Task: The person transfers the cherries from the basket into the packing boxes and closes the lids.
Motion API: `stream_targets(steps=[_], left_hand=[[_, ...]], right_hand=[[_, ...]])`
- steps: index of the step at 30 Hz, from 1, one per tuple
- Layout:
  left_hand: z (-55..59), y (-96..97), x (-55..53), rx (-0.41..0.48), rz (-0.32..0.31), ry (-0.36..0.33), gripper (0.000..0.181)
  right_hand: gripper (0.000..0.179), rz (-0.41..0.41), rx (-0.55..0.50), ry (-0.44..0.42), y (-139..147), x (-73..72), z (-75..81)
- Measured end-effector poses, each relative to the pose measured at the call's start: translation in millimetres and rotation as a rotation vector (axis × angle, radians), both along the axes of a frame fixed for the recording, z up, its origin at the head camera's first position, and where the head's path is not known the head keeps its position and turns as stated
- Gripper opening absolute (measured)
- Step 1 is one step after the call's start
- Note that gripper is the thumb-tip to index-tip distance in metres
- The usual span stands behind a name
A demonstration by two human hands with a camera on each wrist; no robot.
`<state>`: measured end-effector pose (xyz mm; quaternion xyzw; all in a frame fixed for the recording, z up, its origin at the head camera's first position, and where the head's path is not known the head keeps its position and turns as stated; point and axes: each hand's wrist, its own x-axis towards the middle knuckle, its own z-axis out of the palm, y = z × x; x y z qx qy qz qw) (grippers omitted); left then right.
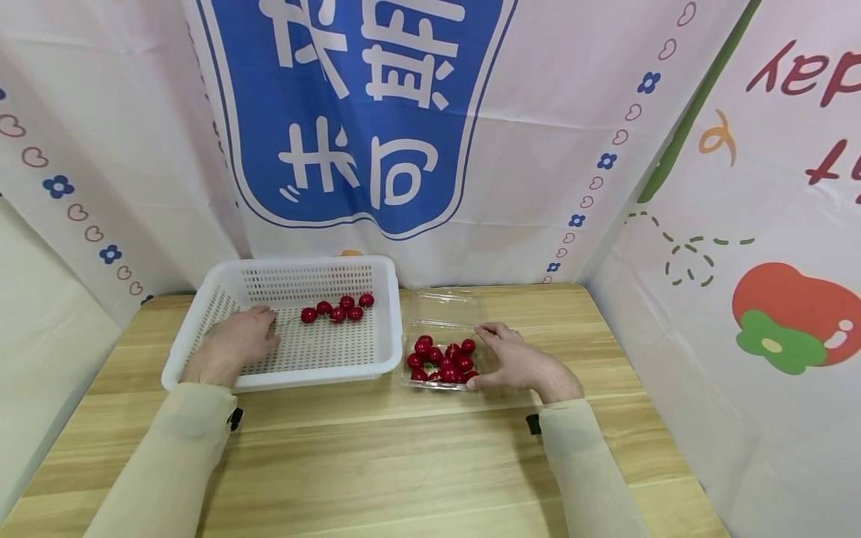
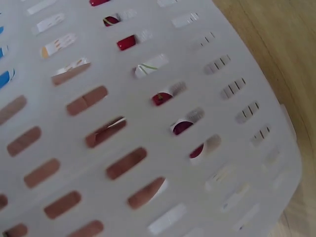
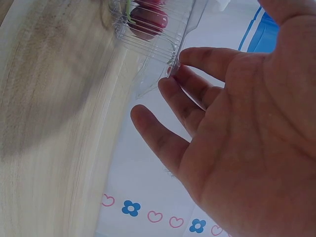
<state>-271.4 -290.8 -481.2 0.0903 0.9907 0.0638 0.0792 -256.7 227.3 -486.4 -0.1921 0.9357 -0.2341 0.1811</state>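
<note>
My left hand point(image 1: 241, 340) reaches down into the left part of a white perforated plastic basket point(image 1: 397, 336). Its fingers are bent loosely and point toward a cluster of red cherries point(image 1: 338, 314), whose thin stems lead toward the fingertips. From the left wrist, the basket wall point(image 2: 232, 187) covers most of the hand, which shows only through the slots. At the right side of a clear plastic clamshell box point(image 1: 407, 382), my right hand point(image 1: 521, 366) is spread, thumb by the front corner and index finger by the back one. More cherries point(image 1: 448, 373) lie inside that box.
The clamshell's lid point(image 1: 445, 306) is folded back toward the curtain. Basket and box stand side by side on a wooden table point(image 1: 403, 463). A printed curtain point(image 1: 538, 149) hangs behind, and another printed panel point(image 1: 740, 359) borders the right side.
</note>
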Motion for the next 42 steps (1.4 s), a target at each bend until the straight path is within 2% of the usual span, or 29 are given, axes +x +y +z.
stream_targets(steps=[8, 15, 19, 22, 29, 35, 42], left_hand=[[-1.1, -1.9, -1.1, -0.022, -0.058, 0.053, 0.040], [1.1, -4.7, -1.7, 0.054, -0.065, -0.039, 0.027], [4.0, -4.0, -0.8, 0.064, -0.087, -0.054, 0.019], [5.4, -1.4, 1.0, 0.078, -0.085, -0.046, 0.021], [10.8, 13.1, 9.6, 0.100, -0.108, 0.042, 0.023], [20.4, 35.2, 16.5, 0.110, -0.136, 0.127, 0.029], [30.9, 58.9, 25.2, 0.143, -0.183, 0.218, 0.018]], right_hand=[[0.123, -0.002, 0.000, -0.004, 0, 0.5, 1.6], [0.124, -0.016, -0.002, -0.021, -1, 0.9, 1.4], [0.124, -0.015, -0.007, -0.021, -1, 0.9, 0.6], [0.124, -0.015, -0.012, -0.025, -1, 1.1, 0.6], [0.123, -0.012, -0.006, -0.025, -2, 1.5, 1.0], [0.123, -0.014, -0.008, -0.023, -2, 1.6, 0.4], [0.123, -0.016, 0.002, -0.014, -1, 2.6, 0.5]])
